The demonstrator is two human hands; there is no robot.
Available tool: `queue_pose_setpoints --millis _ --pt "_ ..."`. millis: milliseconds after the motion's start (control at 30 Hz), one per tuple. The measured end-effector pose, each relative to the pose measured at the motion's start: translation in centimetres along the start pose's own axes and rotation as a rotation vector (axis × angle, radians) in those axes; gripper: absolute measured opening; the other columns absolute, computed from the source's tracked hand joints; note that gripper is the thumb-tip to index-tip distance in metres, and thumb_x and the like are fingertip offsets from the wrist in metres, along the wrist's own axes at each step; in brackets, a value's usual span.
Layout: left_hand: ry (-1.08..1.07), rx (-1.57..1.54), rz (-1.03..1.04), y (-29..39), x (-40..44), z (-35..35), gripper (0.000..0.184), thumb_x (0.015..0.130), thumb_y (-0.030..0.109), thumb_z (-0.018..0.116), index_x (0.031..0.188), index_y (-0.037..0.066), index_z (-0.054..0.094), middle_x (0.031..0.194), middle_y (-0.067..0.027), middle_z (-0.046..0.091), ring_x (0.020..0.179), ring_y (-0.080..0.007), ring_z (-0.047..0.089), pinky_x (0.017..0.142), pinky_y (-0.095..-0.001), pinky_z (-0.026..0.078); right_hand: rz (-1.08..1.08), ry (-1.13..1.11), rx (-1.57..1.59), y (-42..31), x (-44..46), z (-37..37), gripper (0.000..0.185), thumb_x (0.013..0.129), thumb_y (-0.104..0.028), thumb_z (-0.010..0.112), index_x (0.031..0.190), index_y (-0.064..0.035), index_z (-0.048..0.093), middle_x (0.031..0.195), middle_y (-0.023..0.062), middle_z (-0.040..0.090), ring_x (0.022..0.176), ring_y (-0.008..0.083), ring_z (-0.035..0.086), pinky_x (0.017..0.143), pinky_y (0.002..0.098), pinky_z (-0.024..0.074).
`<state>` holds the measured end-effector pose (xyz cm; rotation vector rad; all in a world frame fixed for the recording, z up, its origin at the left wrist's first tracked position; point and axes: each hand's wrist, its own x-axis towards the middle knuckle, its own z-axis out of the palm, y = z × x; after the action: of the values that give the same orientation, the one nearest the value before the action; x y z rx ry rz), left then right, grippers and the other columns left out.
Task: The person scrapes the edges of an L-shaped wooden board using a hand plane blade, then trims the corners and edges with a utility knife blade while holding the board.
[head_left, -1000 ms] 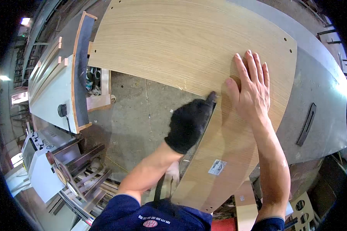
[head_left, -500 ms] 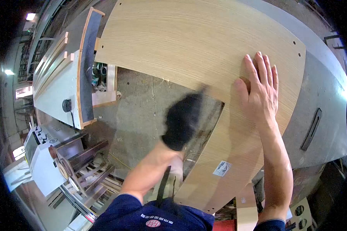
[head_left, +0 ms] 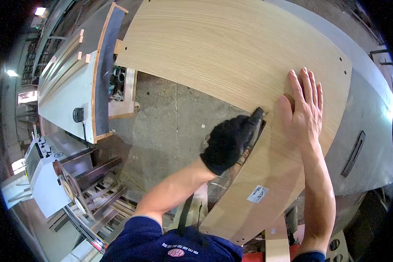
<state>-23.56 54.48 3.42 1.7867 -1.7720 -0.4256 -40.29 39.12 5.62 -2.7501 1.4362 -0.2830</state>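
Note:
A light wood-grain board shaped like an L spreads before me, its inner corner facing me. My right hand, bare, lies flat on it with fingers stretched out, to the right of that corner. My left hand wears a black glove and is at the inner corner, its fingers closed. A dark, narrow end shows at the fingertips, against the board's edge; whether it is a tool or the glove's finger, I cannot make out. A white printed label sticks to the board's near leg.
Beneath the board is a grey table with a dark slotted bar on it. To the left, a bench carries several wood strips. Wood offcuts and a white machine stand at the lower left, above the concrete floor.
My gloved left hand has moved right, from the open side of the inner edge to the inner corner. The right hand stays flat on the board. The view has shifted slightly.

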Motion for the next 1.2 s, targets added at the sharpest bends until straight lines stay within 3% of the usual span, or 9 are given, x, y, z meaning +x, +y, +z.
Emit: queue_pose_setpoints --millis 133,200,233,367,600,767,867,1067,1200 --pt "0.432 -0.026 -0.088 -12.0 -1.5 -3.9 0.039 0.098 0.005 0.056 0.137 0.005 0.062 0.112 -0.0190 0.071 0.097 -0.0321 0.071 0.080 -0.0391 0.056 -0.002 0.011 0.003 0.0 0.0 0.3 0.057 0.099 -0.037 0.052 0.153 -0.0198 0.046 0.162 0.0106 0.036 0.153 0.0270 0.026 0.128 0.0451 0.0151" --pt "0.476 0.298 -0.450 -18.1 -2.5 -10.5 0.025 0.103 0.008 0.052 0.120 0.003 0.069 0.092 -0.0096 0.073 0.073 -0.0207 0.066 0.067 -0.0353 0.054 -0.008 0.028 0.008 0.0 0.0 0.1 0.057 0.098 -0.035 0.055 0.152 -0.0174 0.047 0.161 0.0120 0.038 0.152 0.0281 0.029 0.127 0.0455 0.0174" --pt "0.506 0.406 -0.478 -20.2 -3.5 -12.4 0.026 0.103 0.008 0.052 0.123 0.003 0.068 0.099 -0.0109 0.074 0.079 -0.0206 0.068 0.070 -0.0345 0.055 -0.024 0.037 0.073 0.2 0.0 0.2 0.057 0.097 -0.034 0.058 0.150 -0.0154 0.049 0.160 0.0130 0.039 0.152 0.0290 0.030 0.127 0.0459 0.0187" --pt "0.401 0.212 -0.153 -13.5 -2.2 -9.4 0.039 0.101 0.005 0.052 0.140 0.001 0.058 0.138 -0.0185 0.063 0.117 -0.0282 0.065 0.094 -0.0347 0.054 -0.012 0.030 0.257 3.2 -0.8 -1.0 0.056 0.093 -0.030 0.065 0.143 -0.0085 0.054 0.158 0.0162 0.042 0.150 0.0317 0.034 0.125 0.0469 0.0233" --pt "0.020 0.077 0.133 -2.8 0.6 -0.3 0.049 0.086 0.008 0.067 0.135 0.011 0.065 0.100 -0.0143 0.071 0.089 -0.0357 0.067 0.078 -0.0438 0.055 0.052 0.015 0.014 4.7 -1.6 -1.3 0.059 0.095 -0.034 0.057 0.150 -0.0138 0.049 0.159 0.0161 0.040 0.151 0.0304 0.031 0.126 0.0442 0.0206" --pt "-0.164 0.079 0.114 -0.3 1.4 0.7 0.050 0.084 0.009 0.069 0.134 0.013 0.066 0.095 -0.0104 0.070 0.088 -0.0304 0.067 0.072 -0.0420 0.053 0.051 0.001 0.034 4.5 -1.9 -1.5 0.059 0.096 -0.034 0.056 0.151 -0.0142 0.048 0.160 0.0155 0.039 0.152 0.0299 0.030 0.126 0.0439 0.0201" --pt "0.084 0.122 0.255 -0.6 1.3 1.4 0.055 0.083 0.007 0.064 0.138 0.016 0.062 0.090 -0.0061 0.066 0.079 -0.0267 0.064 0.068 -0.0406 0.052 0.047 0.003 0.011 4.6 -2.0 -1.3 0.058 0.097 -0.035 0.056 0.151 -0.0147 0.048 0.160 0.0150 0.039 0.152 0.0296 0.030 0.127 0.0435 0.0197" --pt "-0.319 -0.041 0.528 -5.9 -1.1 -1.6 0.050 0.082 0.012 0.069 0.132 0.015 0.067 0.106 -0.0098 0.071 0.093 -0.0276 0.068 0.078 -0.0418 0.054 0.065 0.013 0.005 4.7 -2.0 -0.8 0.057 0.097 -0.035 0.055 0.150 -0.0151 0.050 0.160 0.0147 0.040 0.152 0.0296 0.030 0.127 0.0440 0.0208" --pt "-0.065 -0.019 0.264 -1.3 1.9 -1.3 0.050 0.082 0.011 0.068 0.132 0.012 0.066 0.103 -0.0100 0.072 0.091 -0.0294 0.069 0.077 -0.0428 0.054 0.041 0.029 0.027 4.9 -2.0 -0.9 0.057 0.096 -0.035 0.058 0.149 -0.0168 0.051 0.160 0.0136 0.040 0.151 0.0300 0.031 0.126 0.0447 0.0215"
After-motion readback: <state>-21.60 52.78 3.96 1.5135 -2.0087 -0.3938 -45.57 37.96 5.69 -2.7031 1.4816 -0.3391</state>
